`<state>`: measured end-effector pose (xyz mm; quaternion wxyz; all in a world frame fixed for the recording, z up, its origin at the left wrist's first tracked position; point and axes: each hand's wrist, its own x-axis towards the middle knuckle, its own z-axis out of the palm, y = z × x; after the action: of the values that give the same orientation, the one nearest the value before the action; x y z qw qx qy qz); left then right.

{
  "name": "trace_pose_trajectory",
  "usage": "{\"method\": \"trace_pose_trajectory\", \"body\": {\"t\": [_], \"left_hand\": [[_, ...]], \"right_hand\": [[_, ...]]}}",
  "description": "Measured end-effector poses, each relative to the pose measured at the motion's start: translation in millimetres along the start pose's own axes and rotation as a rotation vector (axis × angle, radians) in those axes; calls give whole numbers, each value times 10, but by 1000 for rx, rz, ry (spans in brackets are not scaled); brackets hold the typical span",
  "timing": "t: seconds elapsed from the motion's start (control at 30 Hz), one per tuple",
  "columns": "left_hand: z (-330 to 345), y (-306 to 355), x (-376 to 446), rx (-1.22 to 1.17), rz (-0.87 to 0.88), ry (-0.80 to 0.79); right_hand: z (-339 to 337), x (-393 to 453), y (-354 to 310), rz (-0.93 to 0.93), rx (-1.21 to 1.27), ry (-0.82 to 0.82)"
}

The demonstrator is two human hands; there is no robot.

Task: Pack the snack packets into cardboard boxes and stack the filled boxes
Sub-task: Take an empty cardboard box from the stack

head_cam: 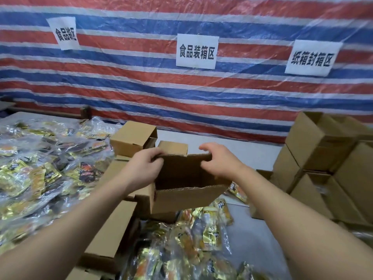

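Open cardboard box (182,186) held at frame centre, above the grey table (252,235); inside looks dark, contents cannot be told. Left hand (144,165) grips the far rim's left corner, fingers curled over the edge. Right hand (219,158) pinches the same rim's right end, thumb below, fingers above. Snack packets: heap (40,170) at 9 o'clock, second pile (191,239) at 6 o'clock, too many to count. Stacked boxes (327,164) at 3 o'clock, at least five. More boxes (113,225) at 7 o'clock. Three paper signs (196,51) on the striped tarp (141,81), 12 o'clock.
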<state>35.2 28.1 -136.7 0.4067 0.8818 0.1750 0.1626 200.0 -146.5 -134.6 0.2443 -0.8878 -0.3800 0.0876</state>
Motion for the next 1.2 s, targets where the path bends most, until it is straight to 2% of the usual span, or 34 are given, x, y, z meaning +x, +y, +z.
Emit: {"method": "trace_pose_trajectory", "body": {"t": [0.2, 0.3, 0.43, 0.6, 0.8, 0.9, 1.07, 1.2], "left_hand": [[463, 182, 1, -79, -18, -98], [770, 185, -113, -109, -67, -208], [1276, 41, -419, -145, -172, -377], [1917, -304, -933, -195, -292, -471], [2408, -618, -1388, -174, -356, -483], [2528, -705, -1501, -188, -387, -502], [2633, -764, -1558, -192, -402, -473], [2629, -774, -1559, -199, -396, -499]], "right_hand": [[-105, -428, 344, 100, -100, 40], [-17, -725, 613, 181, -126, 14], [318, -1216, 1045, 286, -126, -73], [956, -1869, 1515, 405, -166, -131], [1479, -2300, 1773, 485, -121, -191], [1641, -2414, 1828, 497, -113, -169], [1705, -2466, 1884, 471, -94, -110], [1733, -2466, 1901, 466, -14, -127]]}}
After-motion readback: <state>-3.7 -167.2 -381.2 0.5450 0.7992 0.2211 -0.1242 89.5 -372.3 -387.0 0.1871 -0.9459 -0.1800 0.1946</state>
